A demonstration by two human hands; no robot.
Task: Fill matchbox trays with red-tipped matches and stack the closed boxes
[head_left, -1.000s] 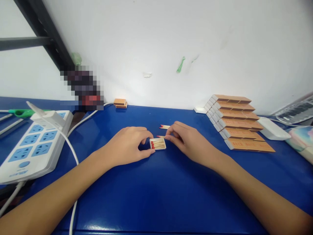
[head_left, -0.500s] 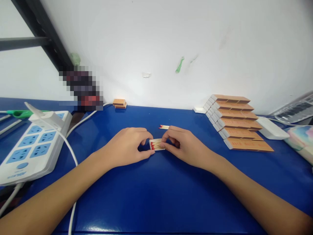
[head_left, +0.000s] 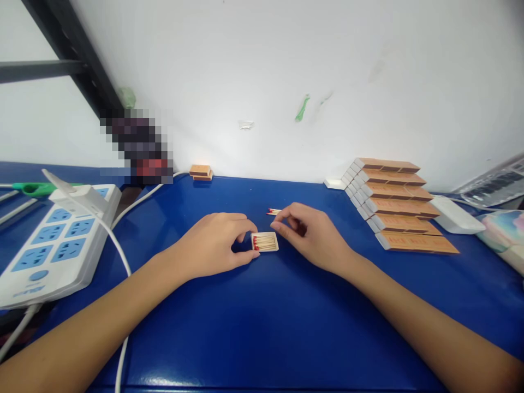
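A small matchbox tray [head_left: 277, 242] lies on the blue table, filled with several red-tipped matches [head_left: 265, 241]. My left hand [head_left: 216, 243] grips the tray's left end between thumb and fingers. Just beyond the tray's upper right side, my right hand [head_left: 311, 232] hovers with thumb and index fingertips brought close together. No match shows between those fingertips. A few loose matches [head_left: 273, 212] lie behind my right hand, which hides their right ends.
Stacked matchboxes [head_left: 403, 206] rise in steps at the right, beside a white box [head_left: 456, 214]. Two more matchboxes [head_left: 200, 172] sit by the wall. A power strip [head_left: 67, 245] with a white cable [head_left: 123, 267] occupies the left side of the blue table [head_left: 262, 327].
My right hand has lifted off the tray's right end and moved slightly up toward the loose matches, uncovering the tray. My left hand stays at the tray's left end.
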